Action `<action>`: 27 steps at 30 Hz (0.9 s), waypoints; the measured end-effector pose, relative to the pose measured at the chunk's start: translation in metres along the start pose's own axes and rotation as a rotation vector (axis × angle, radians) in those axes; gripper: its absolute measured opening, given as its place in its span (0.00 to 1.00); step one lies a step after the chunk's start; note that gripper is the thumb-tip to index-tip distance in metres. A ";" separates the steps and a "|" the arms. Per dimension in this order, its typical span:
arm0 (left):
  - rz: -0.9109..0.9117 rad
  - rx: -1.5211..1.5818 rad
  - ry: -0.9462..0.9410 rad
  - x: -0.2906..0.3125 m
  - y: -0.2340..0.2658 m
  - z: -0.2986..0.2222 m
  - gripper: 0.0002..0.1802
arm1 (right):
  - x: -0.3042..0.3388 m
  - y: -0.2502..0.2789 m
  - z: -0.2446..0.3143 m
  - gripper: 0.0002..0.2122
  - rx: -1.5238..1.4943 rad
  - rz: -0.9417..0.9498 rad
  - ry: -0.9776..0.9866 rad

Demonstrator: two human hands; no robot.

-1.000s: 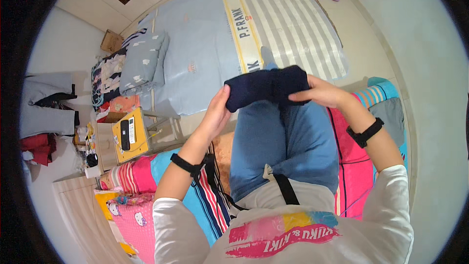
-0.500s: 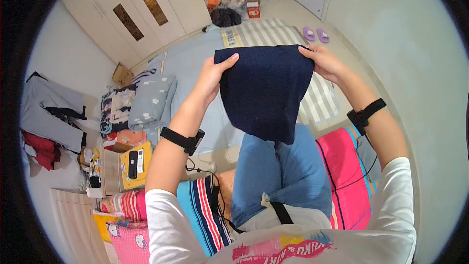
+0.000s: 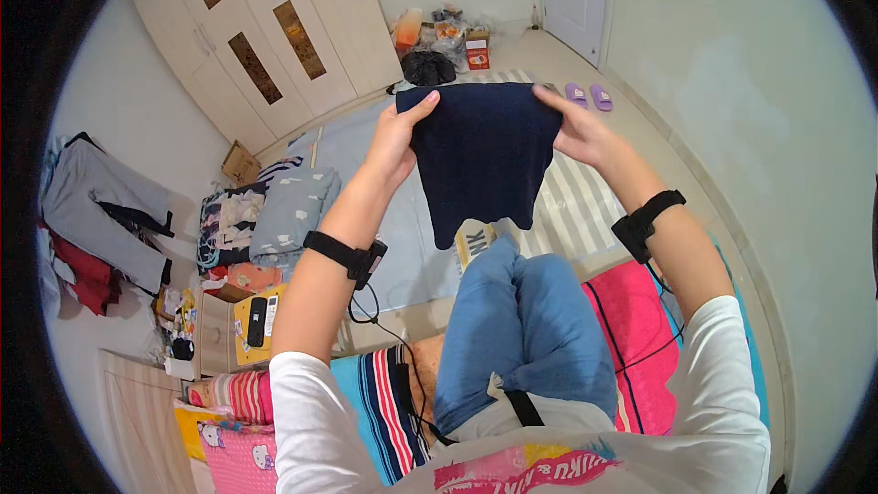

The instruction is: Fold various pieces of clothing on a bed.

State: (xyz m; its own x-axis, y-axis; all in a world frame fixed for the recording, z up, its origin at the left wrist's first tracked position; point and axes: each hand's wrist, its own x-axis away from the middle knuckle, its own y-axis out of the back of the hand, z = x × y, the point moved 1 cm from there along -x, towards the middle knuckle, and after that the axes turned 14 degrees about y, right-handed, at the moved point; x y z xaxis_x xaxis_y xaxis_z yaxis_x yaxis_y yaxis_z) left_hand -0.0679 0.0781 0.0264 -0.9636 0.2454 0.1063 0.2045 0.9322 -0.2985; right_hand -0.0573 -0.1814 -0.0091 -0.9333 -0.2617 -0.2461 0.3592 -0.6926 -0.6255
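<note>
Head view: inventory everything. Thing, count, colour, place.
cloth: 1, navy, raised at centre
mat: 1, light blue, partly striped, beyond cloth
quilt: 1, grey-blue, mat's left side
door: 1, white, far right
slippers: 2, purple, floor near door
wardrobe: 1, cream, far left
cardboard box: 1, brown, near wardrobe
hanging trousers: 1, grey, left
table: 1, yellow top, left
case: 1, black, on table
patterned fabric: 1, pink, lower left
clutter: uncountable, mixed, far wall and left
worn trousers: 1, blue, lower centre
T-shirt: 1, white, bottom
straps: 2, black, one per forearm
left hand: 1, bare, cloth's upper left corner
right hand: 1, bare, cloth's upper right corner
</note>
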 end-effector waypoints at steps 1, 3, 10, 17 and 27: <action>-0.006 -0.007 0.023 -0.002 0.002 -0.003 0.13 | 0.004 -0.003 -0.004 0.19 0.001 0.005 -0.001; -0.021 -0.014 0.049 -0.005 0.009 -0.005 0.14 | 0.012 -0.010 -0.010 0.31 0.419 -0.190 0.056; -0.002 -0.108 0.054 -0.013 0.020 0.000 0.10 | -0.015 0.003 0.002 0.36 1.302 -0.046 0.492; 0.055 -0.178 0.105 -0.036 0.030 0.016 0.17 | -0.023 0.002 0.015 0.51 0.491 -0.193 0.019; -0.339 -0.146 0.088 -0.085 0.028 0.035 0.24 | -0.035 0.019 0.010 0.54 0.649 -0.204 0.258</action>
State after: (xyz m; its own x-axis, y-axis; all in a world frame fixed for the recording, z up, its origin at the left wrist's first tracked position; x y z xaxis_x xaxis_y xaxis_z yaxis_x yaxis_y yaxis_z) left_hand 0.0138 0.0743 -0.0248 -0.9636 -0.0677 0.2587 -0.0950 0.9910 -0.0945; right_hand -0.0177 -0.1925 -0.0052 -0.9212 0.0267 -0.3882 0.0268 -0.9909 -0.1318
